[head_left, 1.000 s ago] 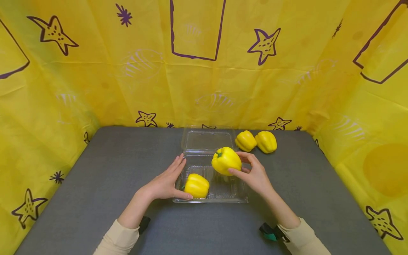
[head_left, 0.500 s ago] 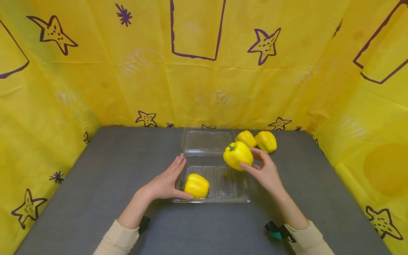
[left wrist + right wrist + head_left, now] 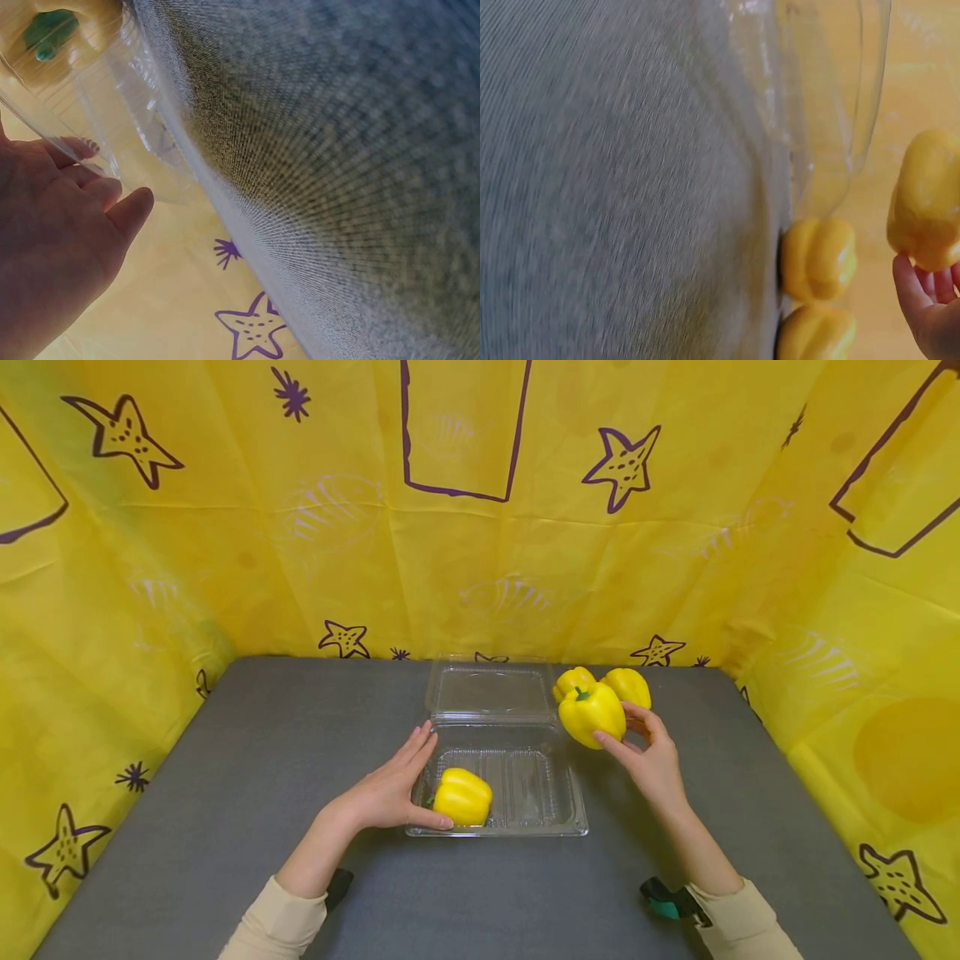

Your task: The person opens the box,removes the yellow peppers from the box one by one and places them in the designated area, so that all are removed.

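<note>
Boxed: one yellow pepper (image 3: 463, 797) lay in the left half of the clear box (image 3: 534, 789); lid (image 3: 491, 689) stood open | Unboxed: right hand (image 3: 654, 768), its grip round a second pepper (image 3: 591, 717), raised right of the box; two more peppers (image 3: 628, 687) sat on the desk (image 3: 262, 760) | Left hand (image 3: 390, 789): unclenched at box's left side

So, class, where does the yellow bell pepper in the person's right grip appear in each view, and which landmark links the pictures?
Head: the yellow bell pepper is right of and slightly below centre, in the right grip.
Left wrist: not in it; the yellow pepper at top left is another one.
Right wrist: at the right edge, about mid-height.
Shared landmark: the clear plastic container, which all three show.
</note>
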Available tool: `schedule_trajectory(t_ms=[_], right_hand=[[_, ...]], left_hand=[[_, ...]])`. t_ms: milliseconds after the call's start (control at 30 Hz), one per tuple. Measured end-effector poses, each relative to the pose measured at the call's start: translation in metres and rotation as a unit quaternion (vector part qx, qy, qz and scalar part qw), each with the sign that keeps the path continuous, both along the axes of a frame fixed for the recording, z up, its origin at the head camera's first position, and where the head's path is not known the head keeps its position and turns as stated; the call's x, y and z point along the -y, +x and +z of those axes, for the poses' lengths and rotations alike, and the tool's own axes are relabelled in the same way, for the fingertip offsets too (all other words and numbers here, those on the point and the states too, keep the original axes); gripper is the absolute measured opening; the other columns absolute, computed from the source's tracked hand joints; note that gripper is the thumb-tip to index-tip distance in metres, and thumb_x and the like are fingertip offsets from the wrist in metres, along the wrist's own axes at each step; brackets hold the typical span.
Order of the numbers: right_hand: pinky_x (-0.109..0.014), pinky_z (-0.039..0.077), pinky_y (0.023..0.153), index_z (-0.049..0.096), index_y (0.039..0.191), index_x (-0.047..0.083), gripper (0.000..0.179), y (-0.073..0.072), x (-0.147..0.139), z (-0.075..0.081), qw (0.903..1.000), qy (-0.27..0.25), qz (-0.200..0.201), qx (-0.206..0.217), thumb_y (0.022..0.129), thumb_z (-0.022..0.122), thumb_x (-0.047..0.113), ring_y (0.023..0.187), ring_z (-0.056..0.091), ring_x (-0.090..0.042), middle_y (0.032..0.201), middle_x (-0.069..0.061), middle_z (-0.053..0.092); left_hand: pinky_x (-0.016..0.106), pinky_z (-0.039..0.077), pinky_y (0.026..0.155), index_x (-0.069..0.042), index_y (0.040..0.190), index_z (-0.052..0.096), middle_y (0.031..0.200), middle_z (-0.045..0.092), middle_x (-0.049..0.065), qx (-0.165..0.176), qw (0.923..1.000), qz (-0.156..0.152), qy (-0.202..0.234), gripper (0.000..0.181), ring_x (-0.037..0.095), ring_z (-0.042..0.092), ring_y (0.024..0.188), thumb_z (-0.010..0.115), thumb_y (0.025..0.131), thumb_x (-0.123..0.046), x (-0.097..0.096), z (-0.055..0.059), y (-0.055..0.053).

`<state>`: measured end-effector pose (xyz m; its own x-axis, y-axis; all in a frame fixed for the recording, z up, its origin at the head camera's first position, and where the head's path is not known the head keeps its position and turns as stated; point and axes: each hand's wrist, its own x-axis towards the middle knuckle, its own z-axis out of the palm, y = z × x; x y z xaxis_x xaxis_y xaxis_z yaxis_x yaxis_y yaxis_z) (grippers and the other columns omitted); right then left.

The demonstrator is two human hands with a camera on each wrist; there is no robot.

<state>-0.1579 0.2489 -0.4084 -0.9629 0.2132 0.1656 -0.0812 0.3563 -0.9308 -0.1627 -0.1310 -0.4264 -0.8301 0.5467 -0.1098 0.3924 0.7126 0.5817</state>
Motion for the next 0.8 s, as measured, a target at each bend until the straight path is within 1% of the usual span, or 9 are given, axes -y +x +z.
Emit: schedule_trajectory(t_ms=[133, 267, 400, 567, 633, 700, 800], right_hand=[[-0.009, 0.046, 0.081, 0.049, 0.136, 0.003, 0.064, -0.003, -0.010, -0.004, 0.9997, 0.010, -0.023, 0.004, 0.085, 0.078, 0.028, 0.113, 0.049, -0.016, 0.131, -0.009, 0.049], [-0.008, 0.045, 0.082, 0.048, 0.138, 0.005, 0.067, -0.005, -0.019, -0.006, 0.9985, 0.016, -0.047, 0.024, 0.085, 0.077, 0.033, 0.115, 0.048, -0.017, 0.134, -0.007, 0.048], [-0.011, 0.044, 0.084, 0.047, 0.140, 0.007, 0.069, -0.005, -0.026, -0.007, 0.9964, 0.017, -0.072, 0.043, 0.084, 0.077, 0.037, 0.117, 0.047, -0.017, 0.135, -0.006, 0.048], [-0.022, 0.041, 0.090, 0.048, 0.139, 0.009, 0.068, -0.008, -0.035, -0.006, 0.9943, -0.004, -0.094, 0.051, 0.084, 0.076, 0.038, 0.117, 0.045, -0.016, 0.133, -0.004, 0.050], [-0.025, 0.041, 0.092, 0.048, 0.139, 0.010, 0.068, -0.009, -0.038, -0.006, 0.9930, -0.016, -0.104, 0.055, 0.084, 0.077, 0.039, 0.117, 0.045, -0.015, 0.131, -0.002, 0.050], [-0.025, 0.041, 0.092, 0.048, 0.139, 0.010, 0.069, -0.011, -0.042, -0.006, 0.9910, -0.026, -0.117, 0.060, 0.084, 0.077, 0.040, 0.116, 0.045, -0.014, 0.130, -0.001, 0.050], [-0.023, 0.041, 0.090, 0.047, 0.140, 0.010, 0.070, -0.014, -0.048, -0.006, 0.9881, -0.043, -0.133, 0.063, 0.083, 0.077, 0.040, 0.114, 0.045, -0.013, 0.127, 0.001, 0.050]], left_hand=[[0.053, 0.021, 0.114, -0.007, 0.157, 0.009, 0.163, -0.009, 0.001, 0.002, 1.0000, -0.001, 0.002, 0.130, 0.022, -0.005, 0.149, 0.078, 0.065, -0.068, 0.000, 0.000, 0.000], [0.053, 0.021, 0.114, -0.006, 0.157, 0.009, 0.163, -0.009, 0.001, 0.002, 1.0000, -0.001, 0.002, 0.130, 0.023, -0.005, 0.149, 0.078, 0.065, -0.067, 0.000, 0.001, 0.000], [0.053, 0.021, 0.114, -0.006, 0.157, 0.009, 0.163, -0.009, 0.002, 0.002, 1.0000, -0.001, 0.000, 0.130, 0.023, -0.005, 0.149, 0.078, 0.065, -0.067, 0.000, 0.001, 0.000], [0.053, 0.020, 0.114, -0.007, 0.157, 0.008, 0.163, -0.010, 0.001, 0.006, 1.0000, -0.002, 0.000, 0.130, 0.022, -0.006, 0.149, 0.078, 0.065, -0.067, -0.001, 0.001, 0.000], [0.054, 0.021, 0.113, -0.005, 0.157, 0.009, 0.163, -0.009, 0.003, 0.005, 1.0000, -0.003, 0.003, 0.130, 0.024, -0.005, 0.149, 0.079, 0.066, -0.066, -0.001, 0.001, 0.000], [0.054, 0.021, 0.114, -0.006, 0.157, 0.008, 0.163, -0.010, 0.002, 0.007, 1.0000, -0.002, 0.001, 0.130, 0.023, -0.005, 0.149, 0.078, 0.066, -0.067, -0.001, 0.001, 0.000], [0.055, 0.020, 0.113, -0.006, 0.157, 0.009, 0.163, -0.009, 0.002, 0.007, 1.0000, -0.001, 0.004, 0.130, 0.023, -0.005, 0.149, 0.079, 0.065, -0.067, -0.001, 0.002, 0.000]])
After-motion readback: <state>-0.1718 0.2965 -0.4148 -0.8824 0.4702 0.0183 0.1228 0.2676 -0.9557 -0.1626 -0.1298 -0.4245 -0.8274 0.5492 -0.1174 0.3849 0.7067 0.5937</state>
